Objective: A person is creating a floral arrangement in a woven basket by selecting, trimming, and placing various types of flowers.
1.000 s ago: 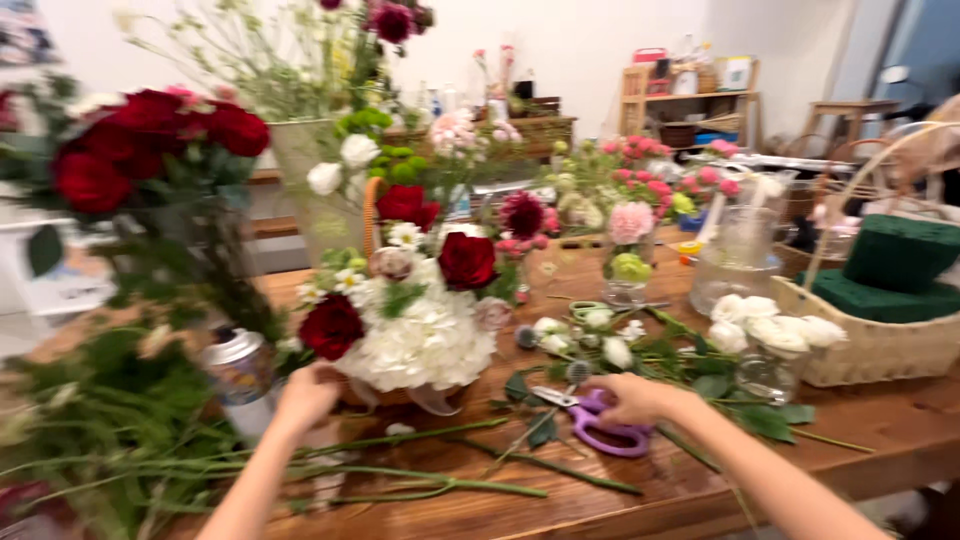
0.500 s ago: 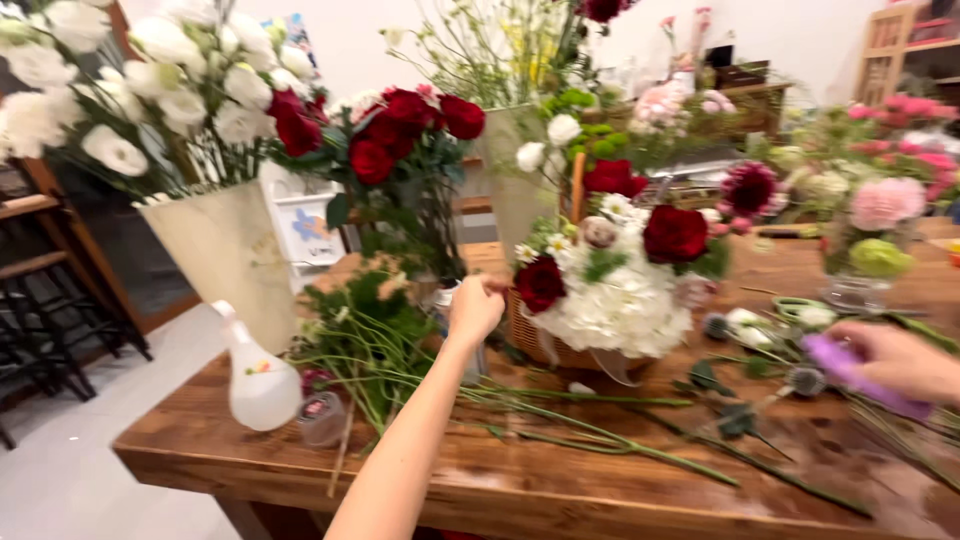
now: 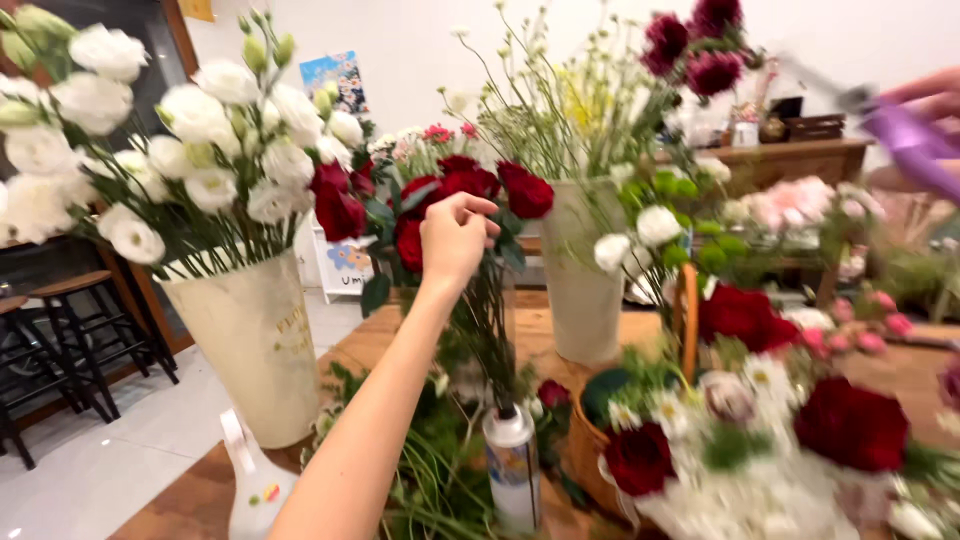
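L hand (image 3: 455, 238) on red roses (image 3: 470, 195), R hand (image 3: 925, 100) w/ purple scissors (image 3: 912, 145)

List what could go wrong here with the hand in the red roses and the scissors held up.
1. The left hand grips among the red roses; thorns could prick it, or a tug might tip their vase.
2. The right hand holds purple scissors raised, blurred, near flower heads; they might nick blooms.
3. The spray can stands by the forearm and could topple.

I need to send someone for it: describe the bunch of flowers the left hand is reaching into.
Start at the tall cream vase of white lisianthus on the wooden table's left. Just right of it stands the bunch of red roses, where the left hand reaches. It is the only all-red bunch there.
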